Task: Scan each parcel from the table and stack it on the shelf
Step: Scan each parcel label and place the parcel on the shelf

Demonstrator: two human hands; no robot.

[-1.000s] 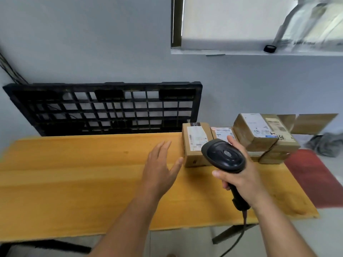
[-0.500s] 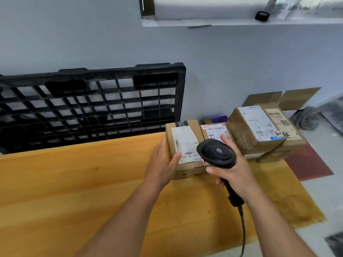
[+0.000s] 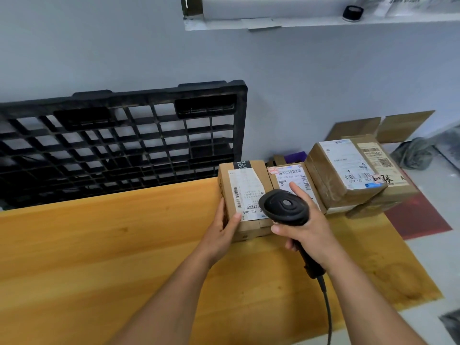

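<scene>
In the head view our left hand (image 3: 221, 231) clasps the near left corner of a small brown parcel (image 3: 245, 192). The thumb lies on its white label and the fingers wrap its left side, while the parcel sits on the wooden table (image 3: 99, 245). Our right hand (image 3: 308, 232) is clenched round the handle of a black scanner (image 3: 285, 206), whose head hangs over the parcel's right edge, just right of the left grip. Its cable (image 3: 328, 312) trails down towards us. All the boxes are taped shut, so we cannot tell what is in them. Touching the held parcel on its right is a second parcel (image 3: 291, 176), partly hidden by the scanner and one raised finger of the right hand. Further right of both grips a larger parcel (image 3: 341, 170) lies tilted on other boxes, beside a hand-marked box (image 3: 380, 165). Beyond the left grip a black pallet (image 3: 119, 145) leans upright against the grey wall. Past the boxes, open cardboard flaps (image 3: 383, 127) show by the wall, and a red mat (image 3: 418, 215) lies on the floor. High above the grips a ledge (image 3: 298, 22) carries a small black round object (image 3: 352, 13).
</scene>
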